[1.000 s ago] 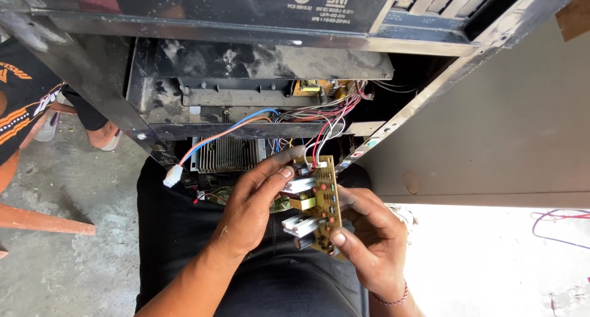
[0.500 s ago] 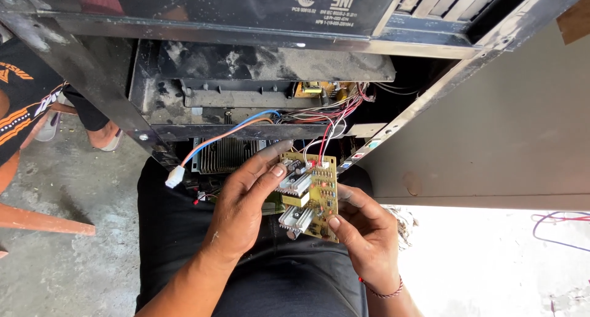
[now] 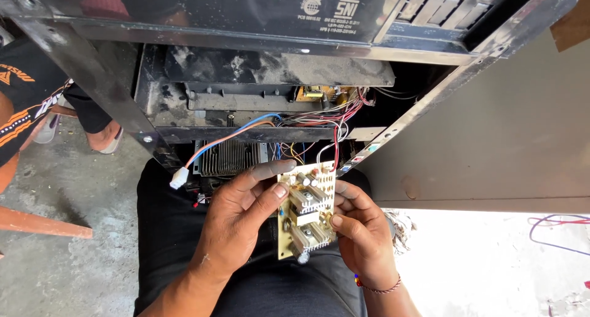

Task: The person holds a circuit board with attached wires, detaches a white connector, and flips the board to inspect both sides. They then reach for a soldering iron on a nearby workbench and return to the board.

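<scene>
White plug (image 3: 179, 178) dangles loose left of the circuit board (image 3: 305, 214). Left hand (image 3: 236, 222) and right hand (image 3: 362, 237) clamp the board's edges; it is out below the open chassis (image 3: 258, 90), red wires (image 3: 335, 146) attached.

Left hand (image 3: 236, 222) and right hand (image 3: 362, 240), fingers curled.
</scene>
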